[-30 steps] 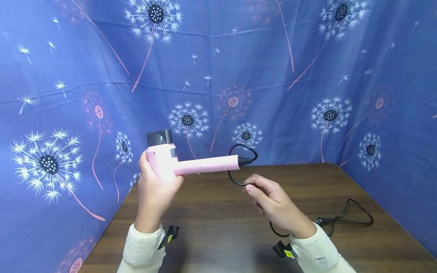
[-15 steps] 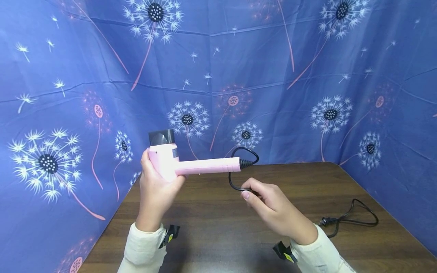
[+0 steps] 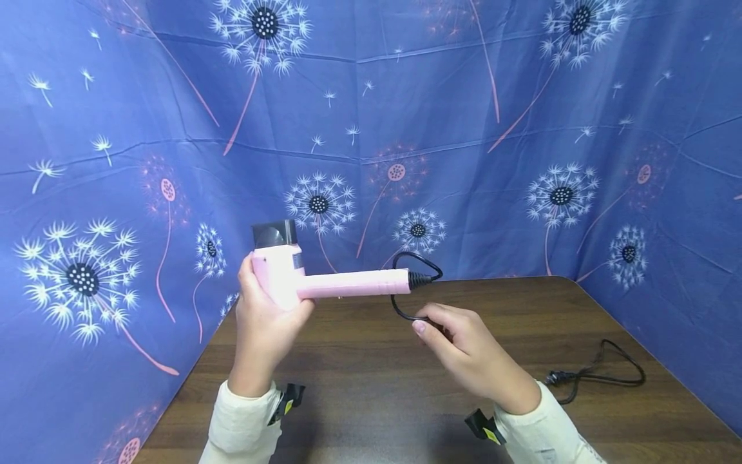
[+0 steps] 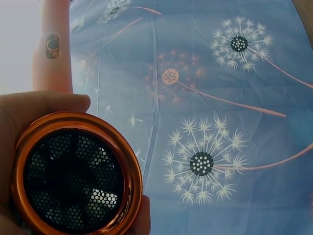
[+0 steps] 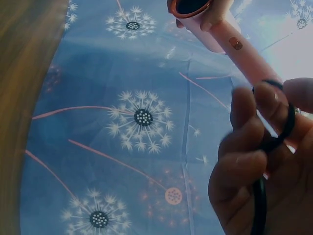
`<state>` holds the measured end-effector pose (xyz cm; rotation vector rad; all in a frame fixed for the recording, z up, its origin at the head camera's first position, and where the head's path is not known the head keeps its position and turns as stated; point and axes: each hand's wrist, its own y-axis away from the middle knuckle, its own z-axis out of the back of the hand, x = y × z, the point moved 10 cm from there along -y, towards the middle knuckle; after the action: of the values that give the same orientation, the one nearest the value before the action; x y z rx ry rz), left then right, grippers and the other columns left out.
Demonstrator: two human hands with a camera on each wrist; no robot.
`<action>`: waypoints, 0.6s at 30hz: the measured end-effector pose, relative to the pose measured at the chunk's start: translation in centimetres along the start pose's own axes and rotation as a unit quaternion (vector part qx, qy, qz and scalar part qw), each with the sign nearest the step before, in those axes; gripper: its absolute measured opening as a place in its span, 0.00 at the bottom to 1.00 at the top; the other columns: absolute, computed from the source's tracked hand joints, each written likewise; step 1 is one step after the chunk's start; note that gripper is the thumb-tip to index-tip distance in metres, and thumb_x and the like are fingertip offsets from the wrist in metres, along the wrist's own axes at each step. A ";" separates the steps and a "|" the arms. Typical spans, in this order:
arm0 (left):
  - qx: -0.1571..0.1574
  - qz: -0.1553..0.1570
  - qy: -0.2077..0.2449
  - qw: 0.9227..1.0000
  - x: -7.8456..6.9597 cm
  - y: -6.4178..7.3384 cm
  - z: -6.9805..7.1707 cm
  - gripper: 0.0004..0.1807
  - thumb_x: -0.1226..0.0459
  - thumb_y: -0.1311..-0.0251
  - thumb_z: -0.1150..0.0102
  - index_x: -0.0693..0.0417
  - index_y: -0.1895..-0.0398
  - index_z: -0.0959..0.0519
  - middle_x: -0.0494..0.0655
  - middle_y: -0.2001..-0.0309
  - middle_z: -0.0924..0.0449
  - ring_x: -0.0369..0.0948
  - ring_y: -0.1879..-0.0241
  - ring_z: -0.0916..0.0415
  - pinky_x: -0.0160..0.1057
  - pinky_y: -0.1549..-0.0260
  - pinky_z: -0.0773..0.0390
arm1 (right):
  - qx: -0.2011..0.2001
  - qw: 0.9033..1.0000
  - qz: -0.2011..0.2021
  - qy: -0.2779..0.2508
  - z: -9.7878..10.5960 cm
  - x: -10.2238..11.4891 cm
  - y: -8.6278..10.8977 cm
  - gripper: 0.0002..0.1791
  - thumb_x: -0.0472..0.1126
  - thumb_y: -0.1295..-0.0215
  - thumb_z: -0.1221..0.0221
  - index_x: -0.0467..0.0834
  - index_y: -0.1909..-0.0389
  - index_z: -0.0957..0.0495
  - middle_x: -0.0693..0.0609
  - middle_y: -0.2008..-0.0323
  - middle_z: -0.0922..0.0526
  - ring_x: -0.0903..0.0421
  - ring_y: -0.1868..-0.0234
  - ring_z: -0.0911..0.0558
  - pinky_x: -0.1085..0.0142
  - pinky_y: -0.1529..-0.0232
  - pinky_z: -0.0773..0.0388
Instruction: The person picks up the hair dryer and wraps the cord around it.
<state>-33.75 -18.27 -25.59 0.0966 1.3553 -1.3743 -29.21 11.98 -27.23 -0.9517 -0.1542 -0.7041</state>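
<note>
A pink hair dryer (image 3: 353,284) with a black nozzle (image 3: 275,234) is held up above the table, its handle pointing right. My left hand (image 3: 263,335) grips the dryer's body from below. In the left wrist view the copper-coloured rim and dark mesh intake (image 4: 73,178) face the camera, with a switch (image 4: 53,46) on the handle. My right hand (image 3: 472,351) pinches the black cord (image 3: 401,311) between thumb and fingers, below the handle's end. The cord loops up from there to the ribbed sleeve (image 3: 418,279). The right wrist view shows curled fingers (image 5: 239,171) around the cord.
The cord's plug end (image 3: 558,377) and a loose loop lie at the right on the brown wooden table (image 3: 371,399). A blue dandelion-print cloth (image 3: 464,129) hangs behind and at both sides.
My right hand has dropped slightly with the cord. The plug and loose loop on the table have slid a little to the right. The dryer has barely moved.
</note>
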 end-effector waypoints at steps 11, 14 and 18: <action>0.061 0.005 0.004 0.998 -0.5 0.5 -1.2 0.65 0.62 0.65 0.19 0.45 0.20 0.47 0.59 0.50 0.20 0.54 0.57 0.21 0.52 0.58 0.23 | -0.089 0.994 -0.031 0.052 2.9 -1.2 0.1 0.08 0.39 0.25 0.40 0.56 0.55 0.16 0.64 0.61 0.18 0.63 0.61 0.21 0.72 0.58 0.26; 0.072 -0.004 0.001 0.997 -0.7 0.7 -1.5 0.64 0.61 0.65 0.19 0.47 0.20 0.47 0.59 0.50 0.20 0.54 0.58 0.21 0.51 0.59 0.23 | -0.098 0.994 -0.029 0.044 3.3 -1.3 0.1 0.08 0.38 0.26 0.40 0.56 0.56 0.16 0.62 0.61 0.17 0.62 0.62 0.21 0.72 0.59 0.27; 0.076 -0.013 0.000 0.997 -1.0 0.8 -1.7 0.65 0.60 0.64 0.19 0.47 0.20 0.47 0.58 0.50 0.19 0.53 0.58 0.21 0.50 0.60 0.23 | -0.101 0.994 -0.019 0.047 3.5 -1.1 0.1 0.10 0.37 0.27 0.39 0.56 0.54 0.16 0.62 0.63 0.18 0.62 0.63 0.23 0.71 0.60 0.28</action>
<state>-33.87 -16.24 -25.95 0.1815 1.2556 -1.4975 -29.40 15.31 -25.77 -1.1092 -0.0168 -0.8085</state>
